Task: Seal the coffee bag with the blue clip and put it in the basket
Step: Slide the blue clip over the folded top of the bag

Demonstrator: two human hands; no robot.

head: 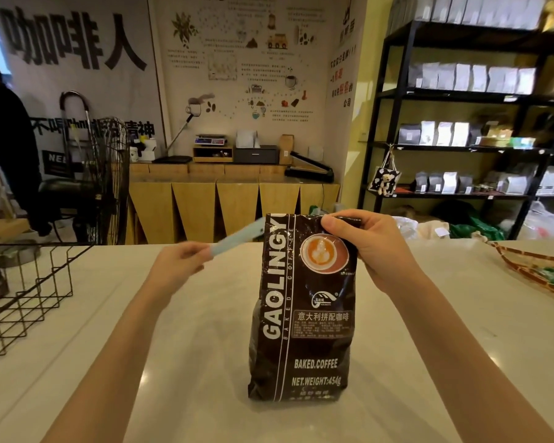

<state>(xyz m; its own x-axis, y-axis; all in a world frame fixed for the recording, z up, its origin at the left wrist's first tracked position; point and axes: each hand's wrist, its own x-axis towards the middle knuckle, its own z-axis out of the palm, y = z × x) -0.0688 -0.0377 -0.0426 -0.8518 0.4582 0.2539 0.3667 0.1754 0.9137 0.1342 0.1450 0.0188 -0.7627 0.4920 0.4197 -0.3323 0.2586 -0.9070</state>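
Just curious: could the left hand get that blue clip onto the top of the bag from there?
Probably yes: the left hand holds the blue clip beside the coffee bag, nothing between.

Right hand (368, 251) pinching coffee bag (304, 314) top, left hand (176, 266) holding blue clip (237, 239)

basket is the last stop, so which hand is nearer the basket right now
Left. The left hand, holding the clip, is between the basket and the bag. The right hand pinches the bag's top, farther from the basket.
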